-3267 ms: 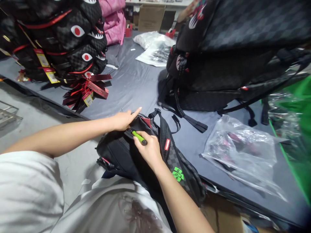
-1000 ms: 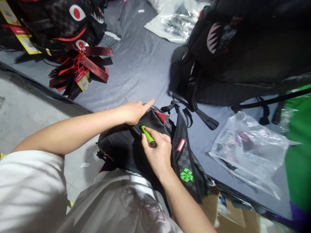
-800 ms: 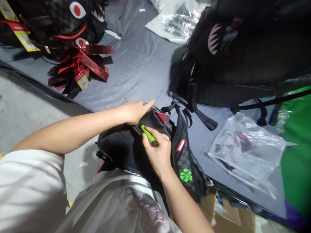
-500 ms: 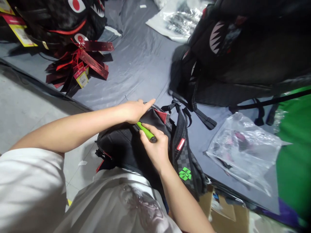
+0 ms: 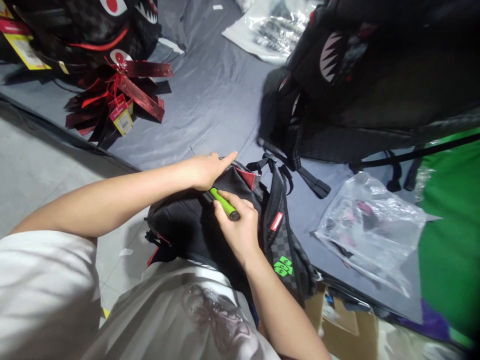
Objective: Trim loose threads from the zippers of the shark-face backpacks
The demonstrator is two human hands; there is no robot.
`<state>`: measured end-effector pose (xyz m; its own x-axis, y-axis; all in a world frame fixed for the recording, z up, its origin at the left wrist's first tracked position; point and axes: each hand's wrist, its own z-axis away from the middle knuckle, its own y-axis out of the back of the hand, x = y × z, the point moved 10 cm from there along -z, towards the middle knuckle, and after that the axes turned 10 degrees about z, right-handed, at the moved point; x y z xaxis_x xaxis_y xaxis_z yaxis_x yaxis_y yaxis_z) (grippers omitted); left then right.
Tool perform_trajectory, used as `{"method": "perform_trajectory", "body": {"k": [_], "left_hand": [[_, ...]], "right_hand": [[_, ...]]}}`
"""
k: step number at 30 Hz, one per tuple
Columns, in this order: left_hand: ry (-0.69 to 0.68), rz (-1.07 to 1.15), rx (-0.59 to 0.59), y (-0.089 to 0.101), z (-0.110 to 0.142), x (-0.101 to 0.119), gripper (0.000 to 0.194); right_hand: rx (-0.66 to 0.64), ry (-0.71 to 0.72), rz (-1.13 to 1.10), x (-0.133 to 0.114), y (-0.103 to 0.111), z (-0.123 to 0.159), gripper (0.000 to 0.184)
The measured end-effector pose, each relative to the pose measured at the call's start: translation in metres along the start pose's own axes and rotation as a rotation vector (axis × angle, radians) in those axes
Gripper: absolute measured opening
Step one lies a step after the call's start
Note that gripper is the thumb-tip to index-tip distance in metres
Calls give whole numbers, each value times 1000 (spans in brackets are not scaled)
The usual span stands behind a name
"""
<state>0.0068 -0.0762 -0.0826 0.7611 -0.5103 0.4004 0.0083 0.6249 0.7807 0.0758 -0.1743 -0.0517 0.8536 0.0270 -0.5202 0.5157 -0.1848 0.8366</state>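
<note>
A black backpack with red trim and a checkered strap lies against my body at the table's edge. My left hand grips its upper edge, one finger stretched out to the right and the others partly hidden. In my right hand is a bright green handle with a black butt end, pointing up and left. Its tip meets the backpack's black surface just below my left hand, so what kind of tool it is stays hidden.
Black shark-face bags with red and yellow tags stand at the upper left. A large black backpack fills the upper right. Clear plastic bags lie on the grey table cover. Below right is a cardboard box.
The whole view has shifted slightly, with everything a little further left. Both hands keep the same hold on the backpack and the green-handled tool.
</note>
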Motion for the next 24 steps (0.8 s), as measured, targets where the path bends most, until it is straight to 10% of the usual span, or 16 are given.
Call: {"method": "perform_trajectory", "body": {"k": [24], "left_hand": [[-20,-15,19,1,0,-3,96]], "right_hand": [[-51,-90,-54,0,-8,-2,19]]}}
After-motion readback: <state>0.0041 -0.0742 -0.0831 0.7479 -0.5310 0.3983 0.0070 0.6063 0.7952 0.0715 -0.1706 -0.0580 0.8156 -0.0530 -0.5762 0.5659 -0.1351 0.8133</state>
